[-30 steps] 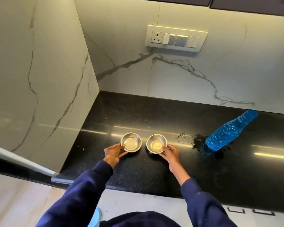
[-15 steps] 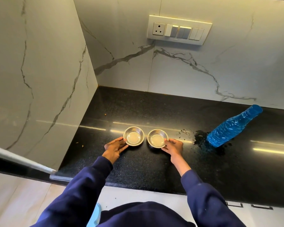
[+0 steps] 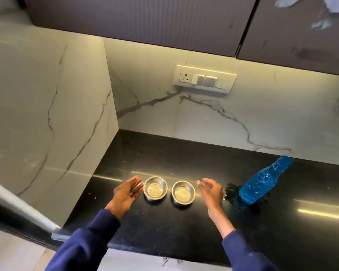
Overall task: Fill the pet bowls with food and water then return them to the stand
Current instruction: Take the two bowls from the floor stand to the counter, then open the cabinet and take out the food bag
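Two small steel bowls stand side by side on the black counter (image 3: 164, 227): the left bowl (image 3: 155, 187) and the right bowl (image 3: 183, 192). Both look bare inside, showing only shiny metal. My left hand (image 3: 128, 192) hovers just left of the left bowl, fingers spread, palm turned inward, holding nothing. To the right of the right bowl my right hand (image 3: 210, 190) is also spread and apart from the bowl. A blue plastic water bottle (image 3: 264, 182) stands to the right, leaning in this wide-angle view.
A wet patch (image 3: 233, 194) darkens the counter between my right hand and the bottle. Small crumbs (image 3: 95, 197) lie near the left marble wall (image 3: 47, 124). A socket and switch plate (image 3: 204, 79) sits on the back wall under dark upper cabinets (image 3: 145, 18).
Both hands have let go of the bowl rims and pulled outward, fingers now spread. The bowls stay where they were. The view has tilted up, bringing the cabinets into sight.
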